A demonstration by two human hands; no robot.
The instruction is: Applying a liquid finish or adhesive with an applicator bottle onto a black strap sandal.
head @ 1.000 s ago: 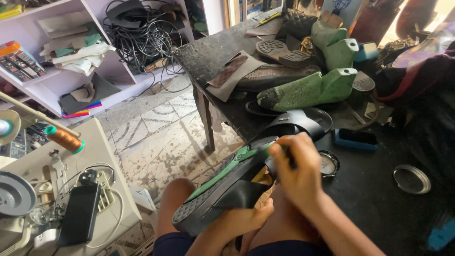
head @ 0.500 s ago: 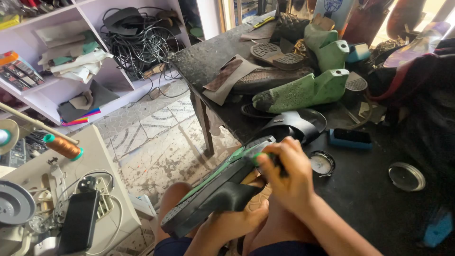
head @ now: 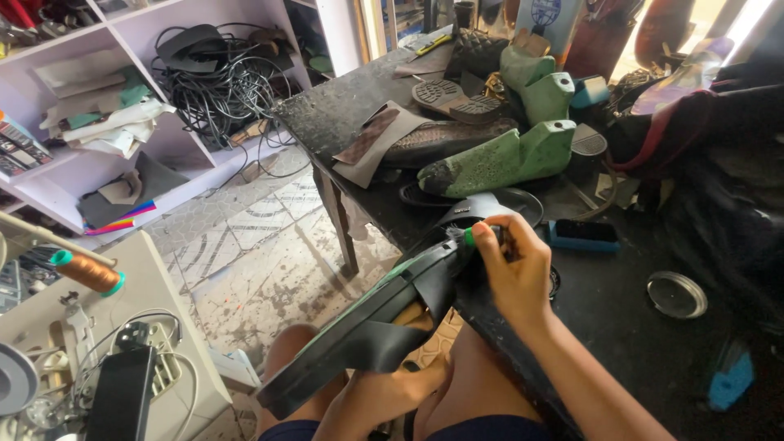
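- since a second ago the shoe [head: 367, 327] has tilted up: its heel end now hangs low at the near left, its toe end is raised at the bench edge, and the right hand [head: 510, 273] has stayed on that toe end.
- a dark, scuffed bench [head: 621, 327] fills the right and far side; a patterned, stained floor [head: 245, 261] lies at its left.
- pale shelves [head: 98, 106] stand at the far left, with paper, scraps and a tangle of black cables [head: 212, 82].
- at the near left, a cream machine [head: 139, 343] carries an orange thread spool [head: 86, 271] and a black phone [head: 121, 394].
- on the far bench lie green shoe lasts [head: 498, 159], a dark shoe upper [head: 445, 140], soles [head: 449, 98] and leather pieces [head: 371, 143].
- a round metal lid [head: 676, 294] sits on the bench at the right, well apart from the hands; a dark block [head: 581, 234] lies just beyond the right hand.
- nothing lies between the camera and the hands; the shoe hides part of the left hand.
- the shoe, dark with a green edge, rests across the lap, between the knees and the bench edge.
- the right hand's fingers are curled and pinched on the shoe's toe end, pressing a small green-tipped tool [head: 469, 237] to it.
- the left hand [head: 384, 392] is under the shoe near its middle, fingers bent up around the underside and holding it; how tight, i cannot tell.
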